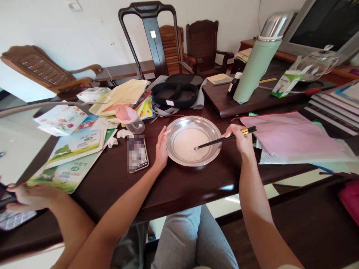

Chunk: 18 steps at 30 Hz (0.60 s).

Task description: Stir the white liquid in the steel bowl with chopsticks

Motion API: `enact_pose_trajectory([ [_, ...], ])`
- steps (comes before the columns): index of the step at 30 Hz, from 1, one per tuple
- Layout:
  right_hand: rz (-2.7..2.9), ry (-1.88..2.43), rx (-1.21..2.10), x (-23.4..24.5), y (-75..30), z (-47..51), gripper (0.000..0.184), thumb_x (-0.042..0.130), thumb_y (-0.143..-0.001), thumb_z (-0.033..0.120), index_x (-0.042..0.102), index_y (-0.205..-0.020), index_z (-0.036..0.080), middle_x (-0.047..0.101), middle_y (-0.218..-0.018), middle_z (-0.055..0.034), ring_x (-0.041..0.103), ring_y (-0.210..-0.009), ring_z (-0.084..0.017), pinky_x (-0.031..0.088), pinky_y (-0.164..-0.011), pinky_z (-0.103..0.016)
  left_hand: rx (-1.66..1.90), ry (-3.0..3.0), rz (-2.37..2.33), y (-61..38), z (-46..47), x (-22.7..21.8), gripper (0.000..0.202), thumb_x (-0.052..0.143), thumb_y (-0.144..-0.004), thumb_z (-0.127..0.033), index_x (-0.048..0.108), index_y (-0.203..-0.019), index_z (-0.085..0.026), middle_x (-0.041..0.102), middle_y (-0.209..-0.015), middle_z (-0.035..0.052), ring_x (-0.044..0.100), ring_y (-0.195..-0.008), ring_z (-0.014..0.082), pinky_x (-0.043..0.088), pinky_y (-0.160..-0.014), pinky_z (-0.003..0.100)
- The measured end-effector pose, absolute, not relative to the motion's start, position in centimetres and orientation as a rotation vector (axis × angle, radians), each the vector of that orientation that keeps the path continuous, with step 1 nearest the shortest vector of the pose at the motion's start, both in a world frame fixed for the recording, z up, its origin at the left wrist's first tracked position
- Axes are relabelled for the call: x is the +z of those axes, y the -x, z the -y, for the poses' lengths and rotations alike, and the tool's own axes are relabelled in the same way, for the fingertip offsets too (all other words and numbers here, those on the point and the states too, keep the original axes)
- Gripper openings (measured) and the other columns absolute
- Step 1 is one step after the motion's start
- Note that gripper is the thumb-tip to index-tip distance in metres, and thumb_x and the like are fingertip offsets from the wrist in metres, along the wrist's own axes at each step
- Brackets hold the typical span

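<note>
A round metal bowl (pixel 193 162) sits on the dark table in front of me, with a milky white liquid (pixel 186 144) in it. My left hand (pixel 162 147) is against the bowl's left side, fingers along the rim, holding it. In my right hand (pixel 238 136) is a pair of black chopsticks (pixel 215 142) with gold bands near the top. Their tips dip into the liquid right of the bowl's middle. The fingers are closed around the upper part of the chopsticks. To the left of my left hand lies a phone (pixel 138 154), its screen blurred out.
Another person's hand (pixel 33 196) holds a dark object at far left. Booklets (pixel 70 160), crumpled tissues (pixel 112 142) and a pink-lidded cup (pixel 130 119) lie left. Behind the bowl is a black case (pixel 174 93). A green thermos (pixel 256 67) and pink pouch (pixel 288 130) are right.
</note>
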State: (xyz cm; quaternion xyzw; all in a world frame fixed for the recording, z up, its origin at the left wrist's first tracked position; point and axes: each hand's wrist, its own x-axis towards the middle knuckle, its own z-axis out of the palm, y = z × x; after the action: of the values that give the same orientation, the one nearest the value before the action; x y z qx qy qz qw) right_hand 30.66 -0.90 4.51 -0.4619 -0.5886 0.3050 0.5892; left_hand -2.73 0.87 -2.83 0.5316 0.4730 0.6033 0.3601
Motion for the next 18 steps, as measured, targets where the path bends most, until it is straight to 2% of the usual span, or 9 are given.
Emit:
enact_pose_trajectory([
  [5,1.627,1.048,0.763,4.6,-29.4,0.9,0.058,0.076,-0.095,0.085,0.085,-0.075,0.031,0.088,-0.084,-0.0056,0.082,-0.086,-0.030,0.065,-0.090,-0.047,1.551,-1.390,-1.211,2.8,-0.8,-2.6,0.065,0.067,-0.101,-0.084,0.086,-0.131,-0.030,0.062,-0.177,0.0097,0.051,-0.170,0.0366,0.034,-0.145,0.054],
  [8,1.548,1.106,0.635,4.4,-29.9,0.6,0.059,0.074,-0.096,0.085,0.084,-0.074,0.031,0.088,-0.084,-0.0051,0.081,-0.088,-0.030,0.063,-0.096,-0.050,1.554,-1.377,-1.214,2.7,-0.8,-2.6,0.065,0.068,-0.101,-0.084,0.087,-0.130,-0.030,0.062,-0.177,0.0097,0.051,-0.170,0.0368,0.034,-0.145,0.055],
  [13,1.357,1.063,0.667,4.3,-31.1,0.8,0.068,0.072,-0.097,0.087,0.074,-0.060,0.029,0.078,-0.065,-0.0044,0.080,-0.070,-0.029,0.065,-0.084,-0.048,1.572,-1.337,-1.216,2.5,-0.8,-2.7,0.065,0.070,-0.099,-0.085,0.087,-0.128,-0.030,0.061,-0.177,0.0095,0.051,-0.170,0.0374,0.033,-0.145,0.055],
  [15,1.449,1.038,0.770,4.5,-30.6,1.0,0.066,0.075,-0.095,0.086,0.077,-0.062,0.029,0.081,-0.070,-0.0049,0.081,-0.071,-0.029,0.065,-0.081,-0.046,1.560,-1.357,-1.231,2.5,-0.8,-2.7,0.063,0.068,-0.101,-0.084,0.087,-0.128,-0.031,0.062,-0.177,0.0085,0.051,-0.170,0.0367,0.034,-0.145,0.055],
  [18,1.608,1.021,0.808,4.7,-29.5,1.1,0.061,0.076,-0.094,0.087,0.084,-0.073,0.030,0.087,-0.082,-0.0057,0.083,-0.082,-0.029,0.064,-0.085,-0.045,1.558,-1.386,-1.229,2.6,-0.8,-2.6,0.063,0.066,-0.102,-0.084,0.086,-0.129,-0.030,0.062,-0.176,0.0092,0.051,-0.170,0.0368,0.034,-0.145,0.055],
])
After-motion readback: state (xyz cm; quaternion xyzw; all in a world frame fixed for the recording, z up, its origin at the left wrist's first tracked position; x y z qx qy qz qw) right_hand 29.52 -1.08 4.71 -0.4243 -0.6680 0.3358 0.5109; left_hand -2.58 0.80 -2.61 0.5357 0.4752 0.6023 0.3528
